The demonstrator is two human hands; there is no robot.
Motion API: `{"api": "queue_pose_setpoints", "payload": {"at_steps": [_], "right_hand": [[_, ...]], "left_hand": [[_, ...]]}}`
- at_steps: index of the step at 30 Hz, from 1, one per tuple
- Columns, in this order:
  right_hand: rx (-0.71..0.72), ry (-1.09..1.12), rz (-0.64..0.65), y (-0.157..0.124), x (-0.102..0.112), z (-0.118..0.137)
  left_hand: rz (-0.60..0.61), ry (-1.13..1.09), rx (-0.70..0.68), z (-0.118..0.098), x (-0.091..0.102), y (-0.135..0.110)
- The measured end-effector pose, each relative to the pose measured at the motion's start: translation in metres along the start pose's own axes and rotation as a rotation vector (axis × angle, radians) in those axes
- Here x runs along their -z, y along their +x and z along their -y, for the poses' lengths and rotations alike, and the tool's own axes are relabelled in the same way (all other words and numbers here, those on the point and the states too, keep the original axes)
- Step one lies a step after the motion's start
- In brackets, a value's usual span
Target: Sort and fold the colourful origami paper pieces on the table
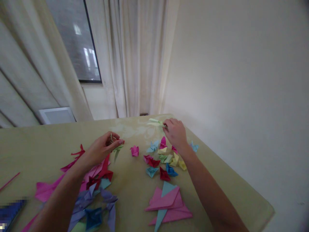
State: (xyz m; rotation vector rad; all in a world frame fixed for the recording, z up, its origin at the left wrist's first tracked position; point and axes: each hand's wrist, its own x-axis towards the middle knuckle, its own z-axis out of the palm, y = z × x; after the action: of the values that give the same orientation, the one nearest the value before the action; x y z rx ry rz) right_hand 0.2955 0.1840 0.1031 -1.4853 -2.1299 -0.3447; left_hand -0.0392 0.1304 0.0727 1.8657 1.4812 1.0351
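My left hand [102,149] hovers over the table with its fingers pinched on a small light green folded paper piece [117,150] that hangs below the fingertips. My right hand [175,132] reaches to the far side of the table and pinches a pale green folded paper piece [155,122] lying near the far edge. Between the hands sits a small pink folded flower [134,150]. Below my right hand lies a cluster of small folded paper pieces [164,159] in pink, blue, yellow, green and red.
The yellowish-green table [135,190] ends at the right in a rounded corner near a white wall. A pile of pink, purple and blue folded papers [94,190] lies at the left. Flat pink and teal folded triangles [166,203] lie near the front. Curtains and a window stand behind.
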Motion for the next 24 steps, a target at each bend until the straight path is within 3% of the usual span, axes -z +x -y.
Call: {"api": "queue_pose_setpoints", "payload": {"at_steps": [5, 9, 12, 15, 17, 24], "right_hand": [[0.054, -0.027, 0.213, 0.038, -0.042, 0.026], [0.07, 0.117, 0.329, 0.039, -0.057, 0.04], [0.13, 0.336, 0.35, 0.021, -0.046, 0.053], [0.199, 0.827, 0.347, -0.002, -0.023, 0.067], [0.236, 1.028, 0.319, -0.012, -0.009, 0.073], [0.362, 0.952, 0.252, -0.014, 0.006, 0.069]], "left_hand": [[-0.05, -0.042, -0.048, -0.01, 0.001, -0.003], [-0.047, -0.116, -0.029, -0.017, 0.001, -0.003], [-0.073, -0.148, 0.0, -0.023, -0.005, -0.003], [-0.035, -0.175, -0.006, -0.028, -0.018, -0.003], [0.009, -0.236, -0.017, -0.031, -0.029, -0.004], [0.078, -0.481, 0.064, -0.039, -0.051, -0.007]]}}
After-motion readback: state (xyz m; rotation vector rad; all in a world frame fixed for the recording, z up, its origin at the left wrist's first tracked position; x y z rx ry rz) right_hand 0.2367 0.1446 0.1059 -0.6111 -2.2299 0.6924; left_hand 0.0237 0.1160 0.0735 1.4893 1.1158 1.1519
